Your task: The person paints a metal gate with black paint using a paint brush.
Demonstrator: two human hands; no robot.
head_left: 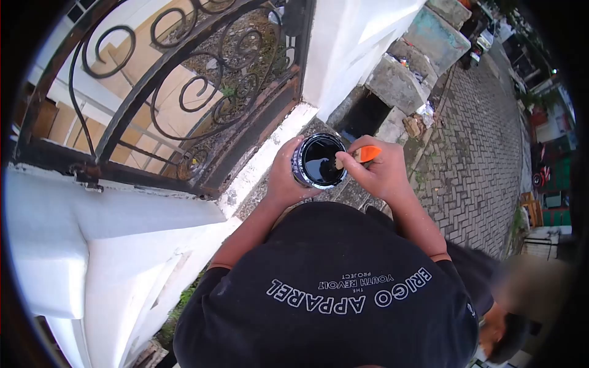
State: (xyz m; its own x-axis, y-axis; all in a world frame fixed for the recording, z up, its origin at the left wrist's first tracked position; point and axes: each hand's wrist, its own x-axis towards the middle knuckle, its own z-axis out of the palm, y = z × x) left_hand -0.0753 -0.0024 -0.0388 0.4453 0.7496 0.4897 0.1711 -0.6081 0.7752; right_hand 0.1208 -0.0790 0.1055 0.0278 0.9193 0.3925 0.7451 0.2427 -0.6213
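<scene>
My left hand (283, 178) is wrapped round the side of a small paint can (297, 164), holding it in front of my chest. The can has no lid on, and dark, glossy black paint (320, 161) shows inside, with white smears along the rim. In my right hand (381, 172) is a paintbrush (368, 153) with an orange handle, pinched between thumb and fingers. Its handle points right, and its bristle end is at the can's right rim, mostly hidden by my thumb.
A black wrought-iron gate (147, 98) with scrolls stands at the left, rusty along its lower rail (257, 129). White walls (353, 43) flank it. Concrete blocks (396, 83) border an open drain (363, 116). Beyond is a paved lane (475, 147). Another person (500, 331) is at the lower right.
</scene>
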